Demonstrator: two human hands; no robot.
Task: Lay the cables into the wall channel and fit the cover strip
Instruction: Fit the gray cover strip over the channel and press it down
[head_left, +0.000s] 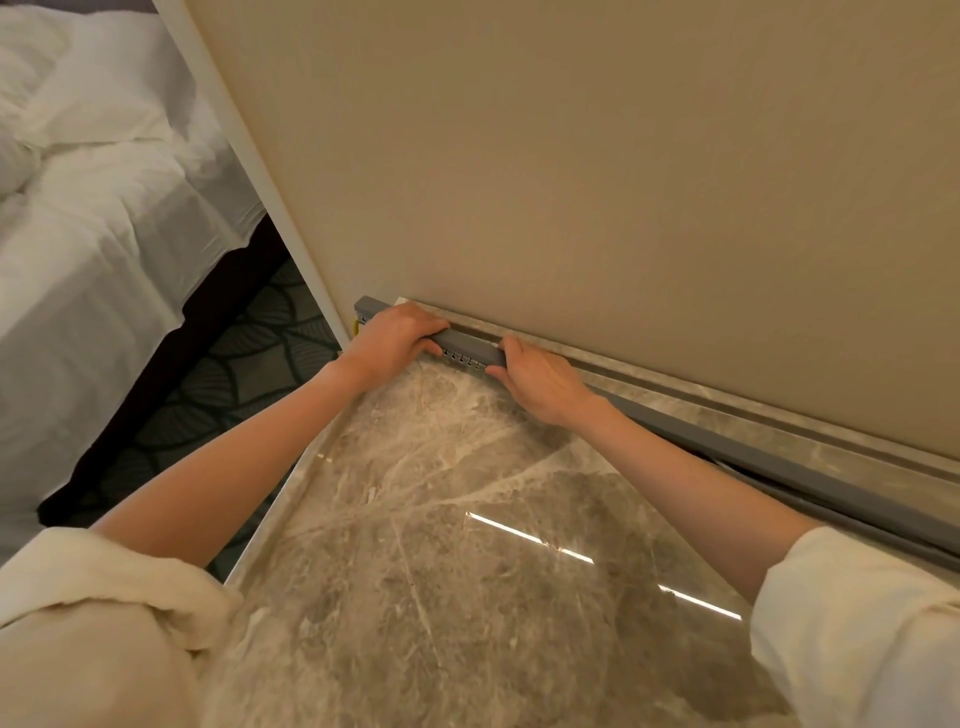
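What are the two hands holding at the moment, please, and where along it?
Both the left hand and right hand grip the grey cover strip near its left end, by the wall corner.

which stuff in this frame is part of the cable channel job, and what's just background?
Job:
- grey cover strip, gripped by left hand and right hand
- slotted channel under it, along the wall base

Background:
- marble top
- beige wall
- bed with white sheets
- patterned carpet

Cables: none clearly visible.
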